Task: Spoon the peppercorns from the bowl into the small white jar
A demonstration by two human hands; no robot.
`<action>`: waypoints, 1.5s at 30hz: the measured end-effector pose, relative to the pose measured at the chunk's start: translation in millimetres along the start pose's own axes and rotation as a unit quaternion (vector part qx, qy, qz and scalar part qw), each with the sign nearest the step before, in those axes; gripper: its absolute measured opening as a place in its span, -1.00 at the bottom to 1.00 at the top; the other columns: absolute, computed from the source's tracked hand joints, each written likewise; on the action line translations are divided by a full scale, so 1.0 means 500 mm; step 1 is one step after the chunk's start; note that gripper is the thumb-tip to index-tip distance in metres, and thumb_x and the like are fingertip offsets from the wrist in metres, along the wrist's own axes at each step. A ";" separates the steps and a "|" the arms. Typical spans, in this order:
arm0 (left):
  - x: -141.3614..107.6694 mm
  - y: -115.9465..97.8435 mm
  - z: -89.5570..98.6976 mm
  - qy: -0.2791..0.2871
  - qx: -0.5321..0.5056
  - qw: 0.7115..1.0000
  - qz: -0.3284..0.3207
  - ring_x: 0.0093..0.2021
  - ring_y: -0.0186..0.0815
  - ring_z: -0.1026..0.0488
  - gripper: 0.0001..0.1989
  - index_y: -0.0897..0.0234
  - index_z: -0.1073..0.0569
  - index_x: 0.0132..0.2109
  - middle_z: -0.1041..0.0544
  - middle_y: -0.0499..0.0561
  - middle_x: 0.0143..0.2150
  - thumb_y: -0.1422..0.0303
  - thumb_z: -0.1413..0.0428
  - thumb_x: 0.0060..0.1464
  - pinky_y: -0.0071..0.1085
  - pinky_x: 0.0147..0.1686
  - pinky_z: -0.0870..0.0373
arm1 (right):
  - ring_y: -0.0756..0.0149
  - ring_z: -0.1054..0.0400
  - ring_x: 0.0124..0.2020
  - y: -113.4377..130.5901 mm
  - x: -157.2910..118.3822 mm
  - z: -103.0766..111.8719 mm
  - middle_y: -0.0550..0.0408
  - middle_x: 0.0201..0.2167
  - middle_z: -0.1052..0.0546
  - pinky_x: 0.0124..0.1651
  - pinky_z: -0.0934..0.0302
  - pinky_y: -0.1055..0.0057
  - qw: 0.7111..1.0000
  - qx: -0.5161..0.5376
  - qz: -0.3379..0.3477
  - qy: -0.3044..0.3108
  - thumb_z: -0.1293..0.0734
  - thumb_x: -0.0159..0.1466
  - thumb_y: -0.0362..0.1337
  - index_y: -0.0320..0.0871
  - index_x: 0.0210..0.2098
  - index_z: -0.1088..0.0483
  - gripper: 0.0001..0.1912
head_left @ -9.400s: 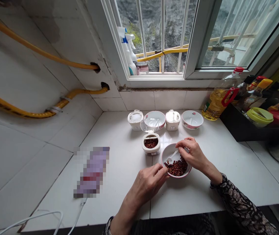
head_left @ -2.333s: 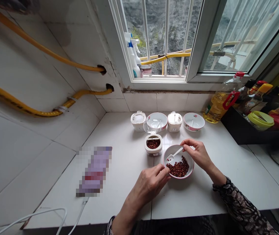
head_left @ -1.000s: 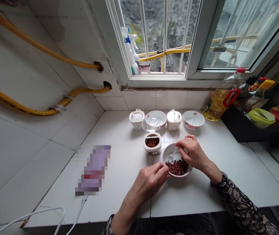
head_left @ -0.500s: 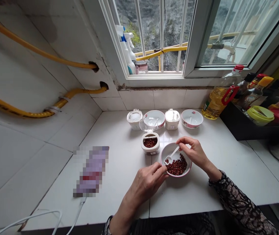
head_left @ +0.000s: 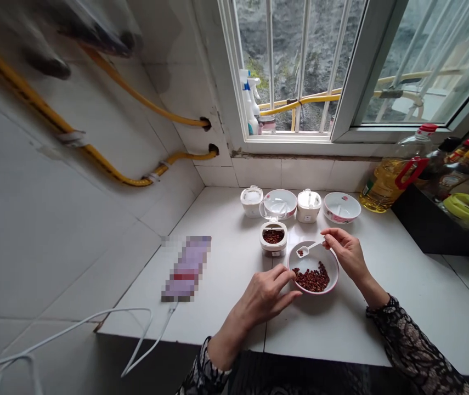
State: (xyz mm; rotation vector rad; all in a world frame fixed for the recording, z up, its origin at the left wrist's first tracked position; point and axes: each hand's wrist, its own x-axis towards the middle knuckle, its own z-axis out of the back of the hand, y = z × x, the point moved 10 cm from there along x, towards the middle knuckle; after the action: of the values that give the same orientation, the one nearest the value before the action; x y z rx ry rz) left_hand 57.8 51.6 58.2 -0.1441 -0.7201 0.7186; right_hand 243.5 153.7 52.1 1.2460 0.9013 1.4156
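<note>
Right hand: thumb and finger pinched on handle of white spoon, likely plastic, few granules in scoop, held over bowl. Left hand: part-open, thumb spread, fingertips at rim of round glossy bowl; can't tell if it grips. Bowl on smooth white counter, rough red-brown granules inside.

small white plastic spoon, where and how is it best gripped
The small white plastic spoon is likely best pinched at the end of its slim handle, from the right: its scoop lies left, over the round white pink-rimmed bowl, and the handle runs rightward to the right hand.
</note>
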 end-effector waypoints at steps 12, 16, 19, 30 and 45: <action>0.005 0.036 -0.018 -0.025 -0.037 0.998 0.034 -0.46 -0.44 -0.42 -0.85 0.27 -0.41 -0.15 -0.44 -0.04 -0.27 0.27 -0.05 0.34 -0.50 -0.45 -0.40 | 0.32 -0.37 -0.52 0.010 0.001 -0.004 0.10 -0.55 -0.51 -0.39 -0.33 0.34 0.999 0.019 0.035 0.004 -0.39 0.15 -0.03 -0.15 -0.35 -0.51 -0.71; 0.011 0.044 -0.015 -0.042 -0.071 0.996 0.041 -0.50 -0.47 -0.34 -0.81 0.28 -0.40 -0.20 -0.40 -0.06 -0.31 0.30 0.02 0.36 -0.54 -0.49 -0.35 | 0.33 -0.34 -0.54 0.000 0.007 0.000 0.12 -0.58 -0.48 -0.41 -0.31 0.34 0.999 0.032 0.036 -0.013 -0.39 0.12 -0.01 -0.15 -0.38 -0.48 -0.69; 0.017 0.049 -0.011 -0.059 -0.078 0.994 0.042 -0.43 -0.42 -0.37 -0.78 0.29 -0.40 -0.22 -0.38 -0.04 -0.33 0.33 0.07 0.37 -0.53 -0.45 -0.37 | 0.34 -0.32 -0.55 -0.007 0.009 0.000 0.13 -0.60 -0.47 -0.42 -0.29 0.35 0.998 0.045 0.028 -0.023 -0.38 0.10 0.00 -0.16 -0.38 -0.47 -0.67; 0.007 0.021 0.003 -0.052 -0.016 0.998 0.029 -0.47 -0.45 -0.43 -0.86 0.25 -0.43 -0.14 -0.48 -0.02 -0.23 0.38 0.03 0.32 -0.53 -0.46 -0.40 | 0.33 -0.33 -0.59 -0.010 0.006 -0.003 0.12 -0.63 -0.47 -0.50 -0.26 0.39 0.996 0.077 0.032 -0.040 -0.41 0.07 0.10 -0.16 -0.42 -0.47 -0.59; 0.043 0.014 -0.004 0.009 0.100 0.994 -0.042 -0.49 -0.38 -0.46 -0.90 0.22 -0.39 -0.22 -0.49 -0.06 -0.31 0.31 -0.16 0.22 -0.49 -0.53 -0.32 | 0.39 -0.21 -0.65 -0.030 0.009 0.015 0.17 -0.68 -0.40 -0.57 -0.14 0.42 0.992 0.106 0.009 -0.074 -0.42 0.02 -0.03 -0.17 -0.46 -0.49 -0.69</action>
State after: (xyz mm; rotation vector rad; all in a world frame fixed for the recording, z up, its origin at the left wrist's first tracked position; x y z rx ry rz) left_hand 66.4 71.0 66.0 0.0625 -0.6296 0.7036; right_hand 254.0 160.6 40.3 1.5001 0.9579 1.2470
